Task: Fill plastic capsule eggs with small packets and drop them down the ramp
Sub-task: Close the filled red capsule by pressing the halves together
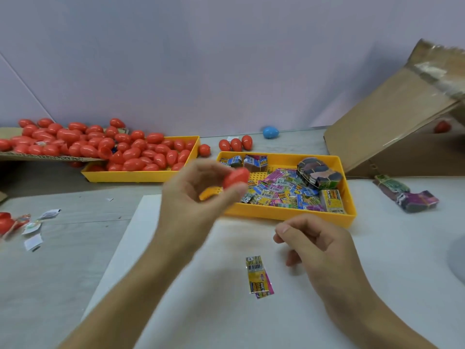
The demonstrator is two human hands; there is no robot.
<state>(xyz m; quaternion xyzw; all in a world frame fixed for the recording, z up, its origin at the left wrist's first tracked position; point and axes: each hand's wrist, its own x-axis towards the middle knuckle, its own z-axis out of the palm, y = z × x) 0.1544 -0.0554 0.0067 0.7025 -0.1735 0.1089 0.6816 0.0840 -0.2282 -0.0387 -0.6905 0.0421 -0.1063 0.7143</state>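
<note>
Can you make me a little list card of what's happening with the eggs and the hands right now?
left hand: raised, gripping a red capsule egg
right hand: loosely curled above the white mat, holding nothing
loose packets: lying flat on the mat, near the right hand
packet tray: yellow, holds many small packets and bundles
egg tray: yellow, piled with red eggs
blue egg: alone by the back wall
cardboard ramp: far right, a red egg under it

Small packing workbench: yellow trays (pixel 141 175) of red eggs (pixel 133 153), packets (pixel 276 192), cardboard ramp (pixel 392 109).
</note>
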